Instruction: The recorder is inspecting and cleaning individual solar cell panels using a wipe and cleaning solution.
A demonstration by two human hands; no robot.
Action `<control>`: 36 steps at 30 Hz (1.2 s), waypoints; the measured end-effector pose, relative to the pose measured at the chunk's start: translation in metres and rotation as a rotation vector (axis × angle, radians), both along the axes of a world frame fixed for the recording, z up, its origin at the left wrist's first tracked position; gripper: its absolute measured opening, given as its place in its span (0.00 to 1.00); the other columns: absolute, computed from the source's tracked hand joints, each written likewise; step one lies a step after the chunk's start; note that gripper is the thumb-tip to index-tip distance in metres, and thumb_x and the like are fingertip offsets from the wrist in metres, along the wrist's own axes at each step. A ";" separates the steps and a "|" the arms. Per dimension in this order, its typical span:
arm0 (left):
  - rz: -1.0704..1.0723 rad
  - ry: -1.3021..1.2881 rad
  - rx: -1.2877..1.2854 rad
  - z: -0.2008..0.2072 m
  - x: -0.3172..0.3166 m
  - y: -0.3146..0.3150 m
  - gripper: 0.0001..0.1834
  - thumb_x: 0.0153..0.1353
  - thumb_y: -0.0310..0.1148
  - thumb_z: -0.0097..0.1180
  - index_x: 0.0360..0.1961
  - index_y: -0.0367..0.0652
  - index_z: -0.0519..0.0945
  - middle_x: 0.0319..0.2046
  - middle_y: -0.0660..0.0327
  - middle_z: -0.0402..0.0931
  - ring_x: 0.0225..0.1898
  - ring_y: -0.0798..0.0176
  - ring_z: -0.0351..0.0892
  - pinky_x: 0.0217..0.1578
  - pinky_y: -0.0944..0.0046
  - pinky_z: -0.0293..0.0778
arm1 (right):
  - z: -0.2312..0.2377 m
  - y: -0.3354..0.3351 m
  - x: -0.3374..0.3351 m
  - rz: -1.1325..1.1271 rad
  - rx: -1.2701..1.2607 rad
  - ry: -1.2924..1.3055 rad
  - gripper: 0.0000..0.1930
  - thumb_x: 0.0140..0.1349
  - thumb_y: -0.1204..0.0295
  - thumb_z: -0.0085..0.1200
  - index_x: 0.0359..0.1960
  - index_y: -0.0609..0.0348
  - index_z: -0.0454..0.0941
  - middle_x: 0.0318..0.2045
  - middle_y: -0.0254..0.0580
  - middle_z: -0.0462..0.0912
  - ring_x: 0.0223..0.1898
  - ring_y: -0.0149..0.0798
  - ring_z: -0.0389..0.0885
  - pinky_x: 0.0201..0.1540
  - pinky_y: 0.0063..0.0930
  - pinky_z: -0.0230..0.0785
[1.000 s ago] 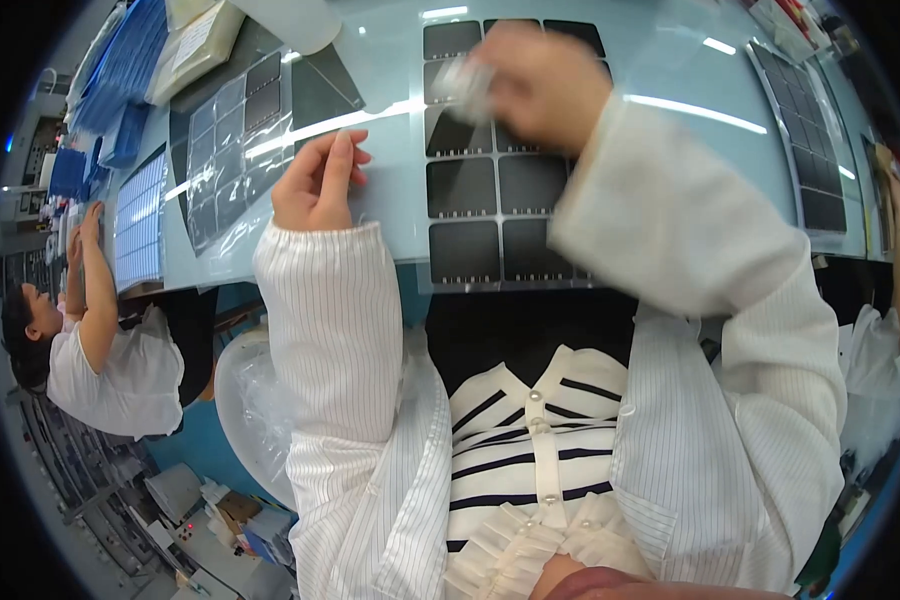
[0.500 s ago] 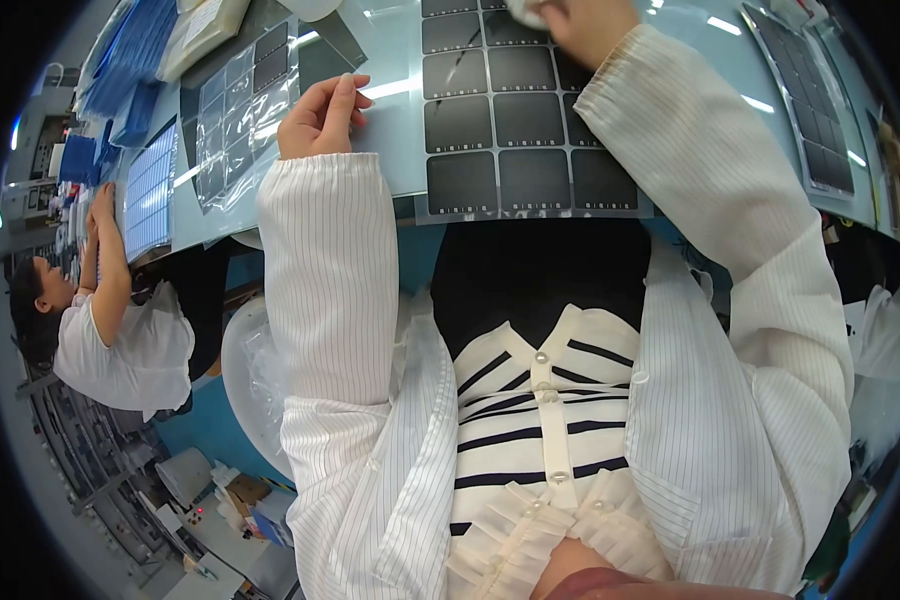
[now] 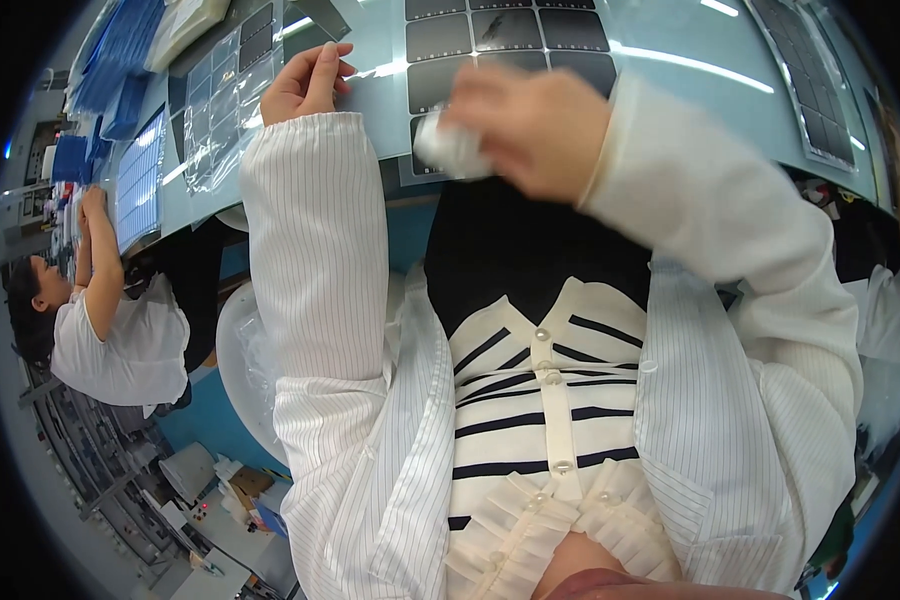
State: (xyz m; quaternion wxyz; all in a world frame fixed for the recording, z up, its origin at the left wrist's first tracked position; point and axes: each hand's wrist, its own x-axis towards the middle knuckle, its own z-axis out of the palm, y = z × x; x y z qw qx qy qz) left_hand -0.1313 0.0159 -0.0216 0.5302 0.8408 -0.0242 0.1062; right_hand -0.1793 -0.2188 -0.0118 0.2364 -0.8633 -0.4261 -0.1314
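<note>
My right hand [image 3: 535, 130], blurred by motion, grips a crumpled white cloth [image 3: 448, 150]. The cloth lies over the near left part of a sheet of dark rectangular panels [image 3: 438, 82] on the glass-topped table. Pale gaps divide the panels into rows, and my hand and sleeve hide several of them. To the left of the sheet, my left hand [image 3: 308, 84] hovers or rests at the table with its fingers curled in and the thumb pressed against them. Nothing shows between those fingers.
Left of my left hand lies a clear plastic-covered grid sheet [image 3: 213, 120]. Blue sheets [image 3: 120, 60] are piled at the far left, beside a blue-gridded panel [image 3: 140, 180]. Another dark panel sheet [image 3: 805, 85] lies at the right. A co-worker [image 3: 120, 340] works at the left.
My right hand has swept the white cloth from the sheet's far edge toward me and to the left. My left hand keeps its curled shape; the whole view has shifted slightly.
</note>
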 end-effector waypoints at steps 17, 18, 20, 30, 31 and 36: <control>0.009 -0.026 0.002 0.005 0.003 -0.008 0.12 0.62 0.40 0.51 0.38 0.45 0.82 0.27 0.65 0.78 0.26 0.74 0.72 0.30 0.73 0.70 | 0.004 -0.041 0.032 -0.435 0.186 0.156 0.10 0.51 0.74 0.54 0.37 0.53 0.75 0.36 0.39 0.76 0.32 0.42 0.80 0.33 0.32 0.74; 0.005 -0.027 0.013 0.004 0.003 -0.007 0.12 0.62 0.40 0.51 0.38 0.45 0.82 0.27 0.65 0.78 0.26 0.74 0.72 0.30 0.73 0.71 | 0.001 -0.034 0.028 -0.361 0.141 0.047 0.12 0.48 0.76 0.55 0.37 0.55 0.75 0.35 0.42 0.76 0.31 0.45 0.80 0.33 0.33 0.74; 0.008 -0.024 0.008 -0.001 0.004 -0.003 0.12 0.62 0.40 0.52 0.38 0.45 0.82 0.27 0.65 0.78 0.27 0.74 0.72 0.31 0.73 0.71 | 0.000 -0.007 0.001 -0.150 0.060 -0.019 0.13 0.45 0.78 0.56 0.35 0.55 0.74 0.34 0.43 0.74 0.30 0.47 0.79 0.33 0.34 0.73; -0.013 -0.016 -0.025 -0.003 0.004 0.002 0.12 0.62 0.40 0.51 0.38 0.45 0.82 0.26 0.66 0.78 0.27 0.75 0.71 0.30 0.73 0.70 | -0.003 0.030 -0.014 -0.038 0.020 -0.051 0.13 0.43 0.76 0.59 0.33 0.56 0.74 0.32 0.39 0.73 0.26 0.41 0.79 0.24 0.26 0.72; -0.006 -0.012 -0.021 -0.004 0.002 0.005 0.12 0.62 0.40 0.51 0.38 0.45 0.82 0.26 0.66 0.78 0.27 0.75 0.71 0.30 0.73 0.70 | 0.000 0.034 -0.017 -0.021 -0.081 -0.011 0.13 0.44 0.75 0.58 0.34 0.55 0.74 0.33 0.39 0.73 0.25 0.41 0.78 0.26 0.27 0.73; -0.006 -0.050 -0.005 0.002 0.007 -0.005 0.13 0.62 0.39 0.51 0.37 0.43 0.81 0.25 0.66 0.77 0.27 0.75 0.71 0.28 0.74 0.68 | 0.004 -0.001 0.027 -0.412 0.046 -0.076 0.11 0.47 0.76 0.53 0.35 0.56 0.74 0.32 0.41 0.73 0.28 0.45 0.78 0.28 0.33 0.72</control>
